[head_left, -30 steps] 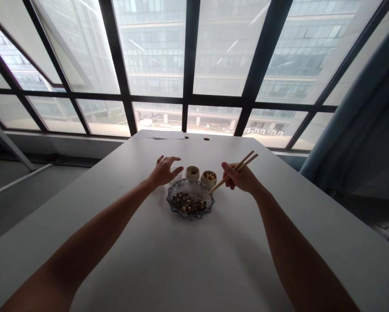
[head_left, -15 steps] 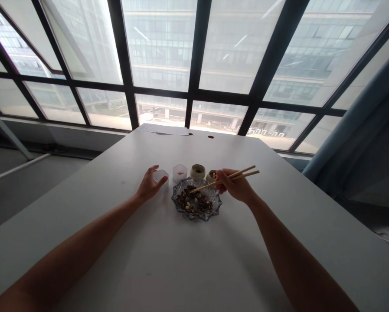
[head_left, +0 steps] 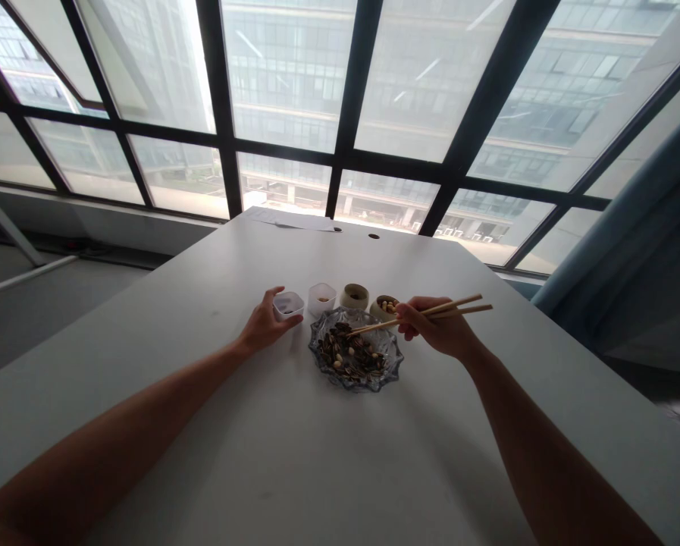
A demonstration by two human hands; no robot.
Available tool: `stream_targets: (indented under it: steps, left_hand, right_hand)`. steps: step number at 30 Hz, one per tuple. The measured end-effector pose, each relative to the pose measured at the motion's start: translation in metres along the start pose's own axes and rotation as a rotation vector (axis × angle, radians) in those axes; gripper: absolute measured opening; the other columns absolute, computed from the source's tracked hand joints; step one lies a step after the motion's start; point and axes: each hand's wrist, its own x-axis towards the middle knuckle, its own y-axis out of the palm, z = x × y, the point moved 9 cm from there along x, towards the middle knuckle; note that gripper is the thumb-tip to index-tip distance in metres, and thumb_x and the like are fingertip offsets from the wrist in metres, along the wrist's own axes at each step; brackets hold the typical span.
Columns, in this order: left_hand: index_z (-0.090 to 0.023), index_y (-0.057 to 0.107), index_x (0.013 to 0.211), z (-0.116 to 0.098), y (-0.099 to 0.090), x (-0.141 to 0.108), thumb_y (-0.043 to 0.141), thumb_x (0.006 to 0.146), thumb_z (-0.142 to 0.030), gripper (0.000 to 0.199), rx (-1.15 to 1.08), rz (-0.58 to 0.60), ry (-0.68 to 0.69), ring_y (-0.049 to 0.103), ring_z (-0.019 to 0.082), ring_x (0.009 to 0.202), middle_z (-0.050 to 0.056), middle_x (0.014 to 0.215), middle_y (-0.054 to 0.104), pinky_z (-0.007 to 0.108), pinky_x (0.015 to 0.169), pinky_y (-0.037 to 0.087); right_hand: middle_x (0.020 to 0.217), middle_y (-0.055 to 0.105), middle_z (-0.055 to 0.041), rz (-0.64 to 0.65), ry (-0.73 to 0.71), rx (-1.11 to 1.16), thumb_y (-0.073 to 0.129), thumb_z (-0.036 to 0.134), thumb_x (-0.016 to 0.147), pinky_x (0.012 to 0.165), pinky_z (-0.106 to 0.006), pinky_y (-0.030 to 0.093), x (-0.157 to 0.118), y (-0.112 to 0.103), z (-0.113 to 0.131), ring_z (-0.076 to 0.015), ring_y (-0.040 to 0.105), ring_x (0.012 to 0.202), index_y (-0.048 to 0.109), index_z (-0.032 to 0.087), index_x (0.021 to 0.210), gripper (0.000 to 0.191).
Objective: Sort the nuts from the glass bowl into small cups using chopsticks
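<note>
On the desk [head_left: 271, 440], the right hand [head_left: 435, 324] held chopsticks [head_left: 453, 308], tips in the glass bowl [head_left: 395, 355] of seeds [head_left: 348, 362]; the left hand [head_left: 261, 326] clasped the white cup [head_left: 289, 301] nearest the left edge. Papers [head_left: 302, 221] lay by the far-left corner.

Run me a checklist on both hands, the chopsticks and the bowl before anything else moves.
1. Chopsticks held in the right hand: ok.
2. Chopstick tips inside the glass bowl: ok.
3. A piece pinched between the tips: cannot tell, too small.
4. Left hand at the leftmost white cup: ok; whether it grips firmly, cannot tell.
5. Bowl upright on the table: ok.
6. Bowl contents all alike: not ok, pale pieces lie among dark seeds.
</note>
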Motion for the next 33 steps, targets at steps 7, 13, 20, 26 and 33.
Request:
stream_targets:
  steps: [7,13,20,26,33]
  left_hand:
    - [-0.014,0.047,0.138,-0.001,0.001,0.000,0.075,0.069,-0.054,0.085,0.023,0.017,-0.021,0.068,0.024,0.086,0.006,0.093,0.069,0.036,0.080,0.054]
    - [-0.014,0.050,0.135,-0.004,0.000,-0.001,0.074,0.070,-0.055,0.081,0.037,0.029,-0.005,0.066,0.022,0.076,0.004,0.085,0.068,0.035,0.075,0.054]
    - [-0.014,0.051,0.133,-0.005,0.001,-0.001,0.074,0.070,-0.054,0.078,0.002,0.034,0.011,0.066,0.023,0.086,0.005,0.091,0.068,0.035,0.079,0.053]
    - [-0.014,0.052,0.132,-0.003,0.002,0.000,0.075,0.069,-0.055,0.078,0.004,0.028,0.016,0.066,0.023,0.084,0.007,0.094,0.068,0.036,0.077,0.053]
    - [-0.017,0.056,0.123,-0.006,0.000,0.002,0.078,0.067,-0.047,0.067,-0.053,-0.049,0.160,0.063,0.027,0.104,0.012,0.119,0.063,0.040,0.086,0.054]
  right_hand:
    - [0.054,0.068,-0.0053,0.048,0.023,0.019,0.068,0.068,0.076,0.041,-0.022,0.049,0.001,0.010,-0.007,-0.0140,0.062,0.044,0.068,0.017,0.065,0.052]
    - [0.051,0.066,-0.0044,0.015,0.053,0.043,0.069,0.072,0.072,0.038,-0.023,0.048,0.001,0.009,-0.007,-0.0142,0.061,0.041,0.065,0.017,0.064,0.056]
    - [0.054,0.067,-0.0047,0.044,0.030,0.059,0.070,0.070,0.073,0.040,-0.022,0.049,0.000,0.013,-0.004,-0.0132,0.061,0.043,0.065,0.016,0.065,0.054]
    - [0.052,0.067,-0.0039,0.055,0.064,0.085,0.070,0.070,0.072,0.038,-0.021,0.048,0.002,0.016,-0.011,-0.0133,0.061,0.041,0.065,0.016,0.067,0.055]
    - [0.049,0.066,-0.0043,0.004,0.075,0.121,0.071,0.072,0.070,0.036,-0.021,0.048,0.003,0.010,-0.011,-0.0130,0.060,0.037,0.066,0.016,0.066,0.057]
